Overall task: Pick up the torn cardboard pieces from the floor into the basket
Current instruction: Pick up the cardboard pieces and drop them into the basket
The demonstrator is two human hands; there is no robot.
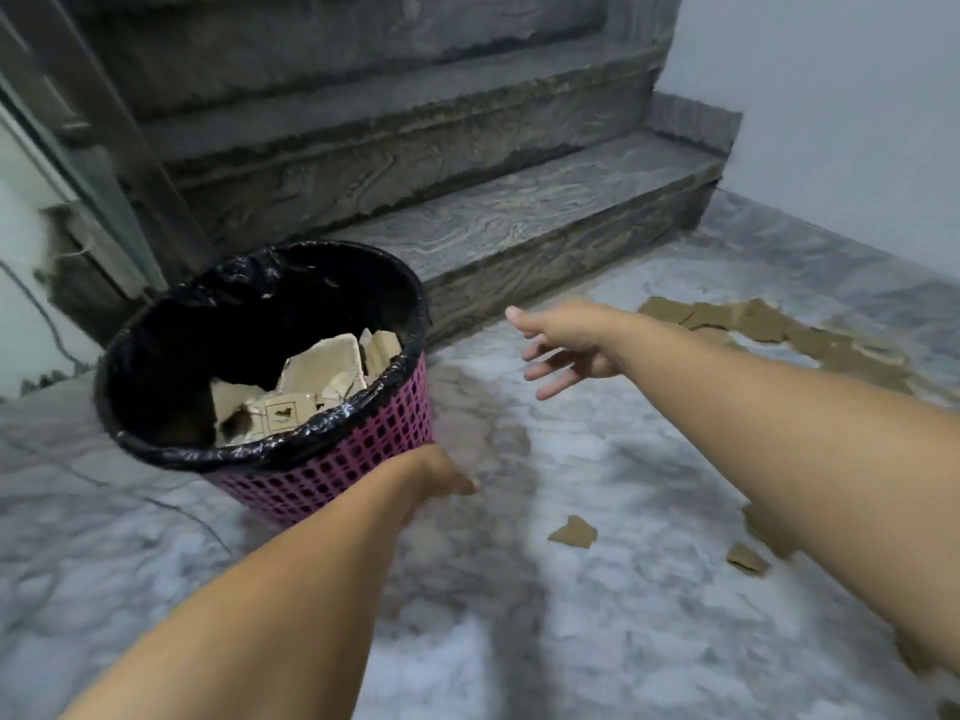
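Note:
A pink mesh basket with a black liner stands tilted on the marble floor at the left, with several torn cardboard pieces inside. My left hand grips the basket's lower right side, fingers partly hidden behind it. To the right of the rim, my right hand hangs in the air with fingers spread and nothing in it. A spread of brown cardboard pieces lies on the floor at the far right. Two small scraps, one and another, lie nearer, below my right forearm.
Grey stone steps rise just behind the basket. A pale wall closes the right side, a door frame the left. More cardboard shows at the lower right edge, partly under my right arm.

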